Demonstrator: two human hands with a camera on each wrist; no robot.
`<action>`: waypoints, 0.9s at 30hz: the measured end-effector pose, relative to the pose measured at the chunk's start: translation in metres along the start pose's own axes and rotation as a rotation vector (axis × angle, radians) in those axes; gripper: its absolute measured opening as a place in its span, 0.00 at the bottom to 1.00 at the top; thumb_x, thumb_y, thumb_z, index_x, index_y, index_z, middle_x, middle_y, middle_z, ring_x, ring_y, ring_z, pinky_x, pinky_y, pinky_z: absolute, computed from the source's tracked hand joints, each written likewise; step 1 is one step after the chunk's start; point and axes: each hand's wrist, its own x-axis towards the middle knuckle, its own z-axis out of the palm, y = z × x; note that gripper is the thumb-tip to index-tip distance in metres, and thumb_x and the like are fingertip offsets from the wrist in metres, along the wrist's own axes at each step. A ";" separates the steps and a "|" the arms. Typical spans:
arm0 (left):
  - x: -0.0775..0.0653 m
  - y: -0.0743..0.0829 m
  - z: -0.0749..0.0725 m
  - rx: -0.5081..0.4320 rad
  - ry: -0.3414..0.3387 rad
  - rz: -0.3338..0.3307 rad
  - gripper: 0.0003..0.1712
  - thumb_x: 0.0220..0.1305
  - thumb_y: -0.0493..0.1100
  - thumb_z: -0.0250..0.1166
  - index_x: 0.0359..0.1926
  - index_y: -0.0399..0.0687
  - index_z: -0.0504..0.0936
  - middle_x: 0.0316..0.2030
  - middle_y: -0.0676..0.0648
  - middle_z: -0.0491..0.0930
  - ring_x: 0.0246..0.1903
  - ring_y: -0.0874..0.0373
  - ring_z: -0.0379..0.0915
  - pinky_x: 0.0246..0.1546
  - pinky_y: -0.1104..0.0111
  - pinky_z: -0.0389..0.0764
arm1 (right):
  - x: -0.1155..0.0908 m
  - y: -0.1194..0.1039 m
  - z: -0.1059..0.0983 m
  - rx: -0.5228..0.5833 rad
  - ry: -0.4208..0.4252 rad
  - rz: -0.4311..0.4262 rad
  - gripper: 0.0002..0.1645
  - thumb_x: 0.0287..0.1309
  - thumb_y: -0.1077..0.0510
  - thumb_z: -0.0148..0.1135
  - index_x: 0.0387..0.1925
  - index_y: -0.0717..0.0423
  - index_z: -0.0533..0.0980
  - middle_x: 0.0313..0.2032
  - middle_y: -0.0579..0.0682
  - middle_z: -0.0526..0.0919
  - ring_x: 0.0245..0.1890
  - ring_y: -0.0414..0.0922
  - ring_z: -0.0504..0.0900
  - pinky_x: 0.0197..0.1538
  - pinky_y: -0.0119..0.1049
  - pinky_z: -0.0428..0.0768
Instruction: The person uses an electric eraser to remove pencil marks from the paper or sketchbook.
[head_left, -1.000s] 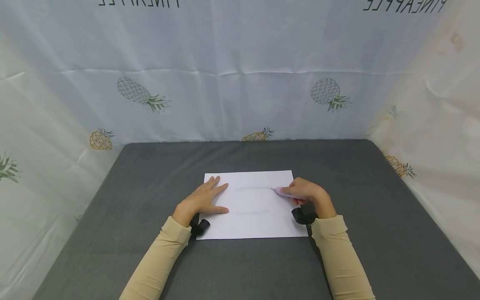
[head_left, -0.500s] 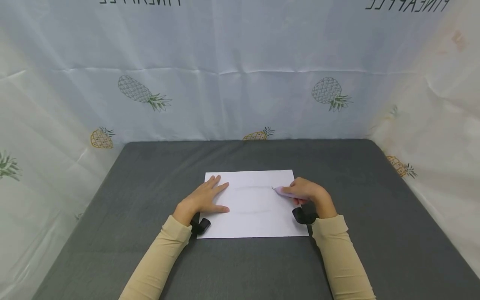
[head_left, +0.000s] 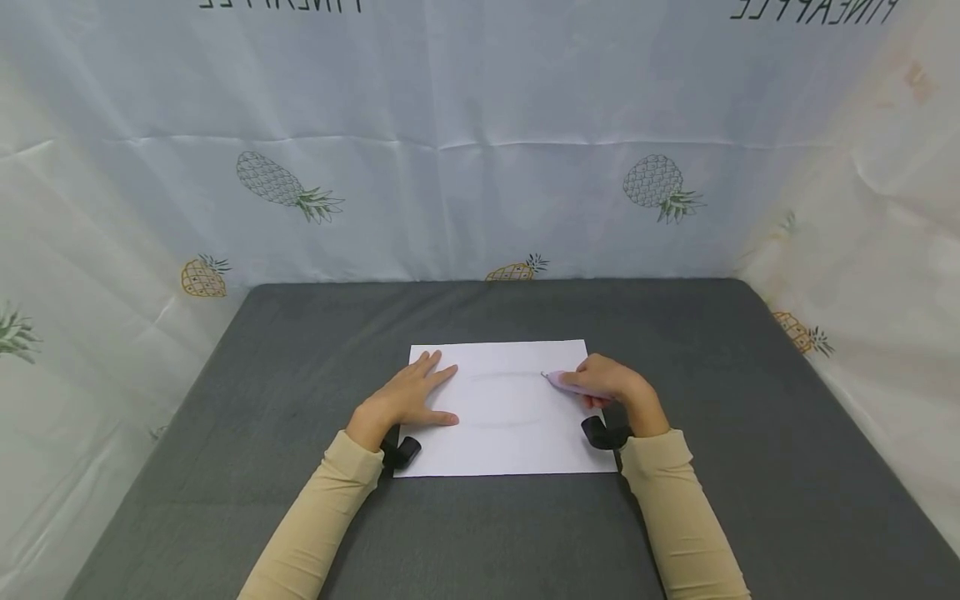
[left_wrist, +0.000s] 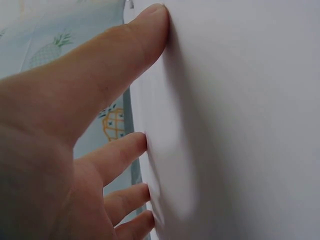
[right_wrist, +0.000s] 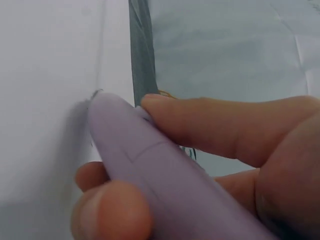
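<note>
A sheet of white paper [head_left: 510, 450] lies on the dark grey table in the head view, with faint grey lines across its middle. My left hand [head_left: 405, 398] rests on the paper's left side, fingers spread and straight; the left wrist view shows its thumb [left_wrist: 135, 42] and fingertips against the sheet. In my right hand [head_left: 611, 382], at the sheet's right side, is a thick lilac pen-shaped tool [right_wrist: 150, 160]. Fingers and thumb grip its body near the front. Its thin tip [head_left: 544, 376] points left at the paper; whether it touches is too small to tell.
The grey-covered table [head_left: 480, 542] extends around the sheet on every side. Behind it hangs a pale curtain [head_left: 480, 200] printed with pineapples, which also closes off both sides. Black wrist bands [head_left: 603, 433] sit below the hands.
My right hand and the tool have shifted slightly left along the upper part of the paper. The left hand stays in place.
</note>
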 end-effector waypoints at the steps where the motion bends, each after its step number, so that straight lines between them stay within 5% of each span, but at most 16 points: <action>1: 0.000 0.000 0.000 -0.001 0.000 0.000 0.50 0.56 0.61 0.67 0.73 0.48 0.57 0.76 0.36 0.46 0.77 0.38 0.39 0.74 0.44 0.52 | -0.001 0.000 -0.001 -0.005 -0.005 0.004 0.29 0.66 0.43 0.54 0.19 0.61 0.75 0.10 0.44 0.69 0.11 0.37 0.64 0.21 0.28 0.65; 27: 0.000 0.000 0.000 -0.004 -0.011 -0.016 0.50 0.56 0.62 0.67 0.74 0.52 0.57 0.77 0.38 0.45 0.77 0.39 0.37 0.74 0.44 0.51 | -0.002 0.001 -0.002 -0.006 0.009 -0.011 0.28 0.65 0.44 0.54 0.19 0.62 0.75 0.10 0.44 0.69 0.11 0.37 0.63 0.20 0.28 0.64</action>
